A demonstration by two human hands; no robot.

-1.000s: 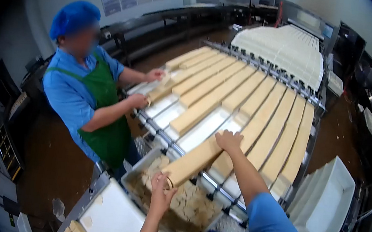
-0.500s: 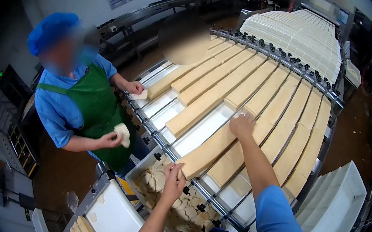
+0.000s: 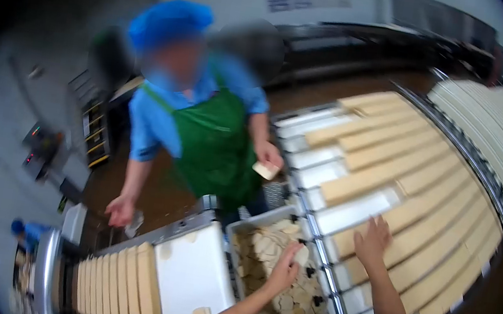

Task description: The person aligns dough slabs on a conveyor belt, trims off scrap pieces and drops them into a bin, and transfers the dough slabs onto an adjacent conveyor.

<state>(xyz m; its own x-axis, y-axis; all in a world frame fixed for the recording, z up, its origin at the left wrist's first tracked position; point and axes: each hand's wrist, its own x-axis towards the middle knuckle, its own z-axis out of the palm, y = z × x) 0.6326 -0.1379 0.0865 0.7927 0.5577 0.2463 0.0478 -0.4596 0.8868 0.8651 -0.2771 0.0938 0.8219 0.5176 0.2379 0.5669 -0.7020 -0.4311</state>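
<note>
My left hand (image 3: 283,270) is closed on a small pale end piece (image 3: 300,256), above a white bin (image 3: 232,243) that holds many pale scraps (image 3: 278,244). Fingers apart, my right hand (image 3: 374,242) is over the near end of a long pale-yellow strip (image 3: 408,223) on the slatted table; whether it touches the strip is hard to tell. Several similar strips (image 3: 390,166) lie side by side in lanes there. I cannot make out what the strips are made of.
Across the bin stands a co-worker in a green apron (image 3: 218,146), with a pale slice (image 3: 265,170) in one hand. At lower left, a conveyor (image 3: 194,276) carries several cut strips (image 3: 120,283). A metal rail (image 3: 328,275) edges the table.
The view has swung left. My left hand has come off the strip's end and holds a small piece over the bin. My right hand has opened. The co-worker's arm has moved towards the conveyor.
</note>
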